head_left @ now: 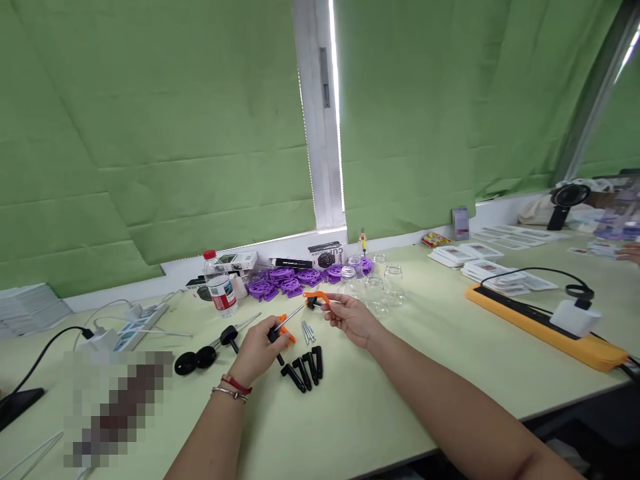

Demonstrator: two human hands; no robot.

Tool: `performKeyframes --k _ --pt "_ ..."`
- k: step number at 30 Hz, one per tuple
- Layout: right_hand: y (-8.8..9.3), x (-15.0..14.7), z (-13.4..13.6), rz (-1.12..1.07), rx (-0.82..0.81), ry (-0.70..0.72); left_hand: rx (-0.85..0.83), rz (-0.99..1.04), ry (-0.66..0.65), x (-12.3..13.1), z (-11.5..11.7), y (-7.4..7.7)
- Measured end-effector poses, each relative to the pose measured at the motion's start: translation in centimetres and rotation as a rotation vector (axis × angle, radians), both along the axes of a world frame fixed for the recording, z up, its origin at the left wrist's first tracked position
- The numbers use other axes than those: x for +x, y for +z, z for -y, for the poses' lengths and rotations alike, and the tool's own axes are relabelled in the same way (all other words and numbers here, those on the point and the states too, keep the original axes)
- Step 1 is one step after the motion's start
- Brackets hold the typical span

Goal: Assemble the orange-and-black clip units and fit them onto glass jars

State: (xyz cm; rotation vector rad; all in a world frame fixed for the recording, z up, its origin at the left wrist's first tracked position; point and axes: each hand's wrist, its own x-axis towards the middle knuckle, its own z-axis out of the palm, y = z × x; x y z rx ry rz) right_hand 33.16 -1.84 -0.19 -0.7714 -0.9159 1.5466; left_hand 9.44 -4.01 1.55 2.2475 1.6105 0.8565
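Note:
My left hand point(260, 347) is closed around the black handle of a screwdriver point(290, 317), its metal shaft slanting up to the right. My right hand point(350, 319) pinches a curved orange plastic piece point(317, 295) with a small black part point(312, 303) at its end. The screwdriver's tip is close to that black part; I cannot tell if they touch. More orange pieces point(286, 330) lie just beyond my left hand. Several silver screws point(308, 332) rest between my hands, and several black L-shaped plastic parts point(306, 369) lie nearer to me.
Behind are purple plastic parts point(291, 287), clear jars point(375, 287), boxes point(327, 255) and a red-capped bottle point(223, 293). Black-handled tools point(229, 335) lie left. A white power strip point(143, 325) stands left, an orange one point(540, 327) right. Another person's hand point(629, 252) shows far right.

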Motion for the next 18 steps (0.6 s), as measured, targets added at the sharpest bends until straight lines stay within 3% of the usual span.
performKeyframes --k 15,18 --pt "-0.4 -1.6 1.4 0.113 0.099 0.188 0.054 0.048 -0.029 0.7 0.5 0.2" --pt "-0.7 -1.9 1.6 0.134 0.136 0.240 0.043 0.144 -0.014 0.9 0.6 0.0"
